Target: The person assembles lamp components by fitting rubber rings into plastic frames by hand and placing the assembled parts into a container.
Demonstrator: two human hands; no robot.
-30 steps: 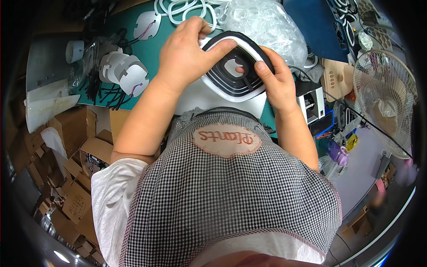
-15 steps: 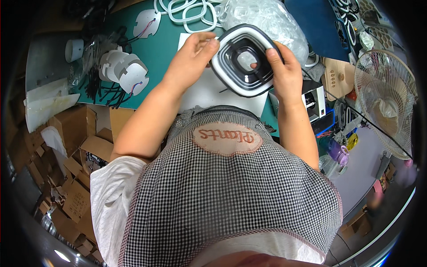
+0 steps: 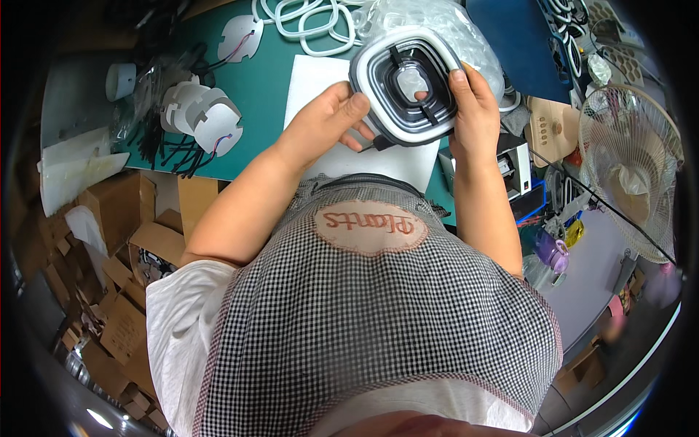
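Observation:
A black rounded-square lamp housing (image 3: pixel 362 67) with a white ring set inside its rim is held up over the table, its glossy stepped hollow turned toward me. Black strips cross the hollow at two places. My right hand (image 3: pixel 473 102) is closed around the right edge, thumb on the rim, and a fingertip shows through the central opening. At the lower left corner is my left hand (image 3: pixel 331 124), thumb and fingers apart, close by the rim and a short black tab (image 3: pixel 381 143). Whether its fingertips touch the rim is hard to tell.
Under the housing a white sheet (image 3: pixel 309 84) lies on the green tabletop (image 3: pixel 266 87). White rings (image 3: pixel 309 33) and a clear plastic bag (image 3: pixel 466 44) sit at the back. Notched white plates (image 3: pixel 211 124) with wires are at left, a fan (image 3: pixel 630 160) at right, cardboard boxes (image 3: pixel 120 211) lower left.
The housing has moved up slightly and turned in my right hand; black strips now show across its hollow. My left hand has dropped from the upper left edge to the lower left corner.

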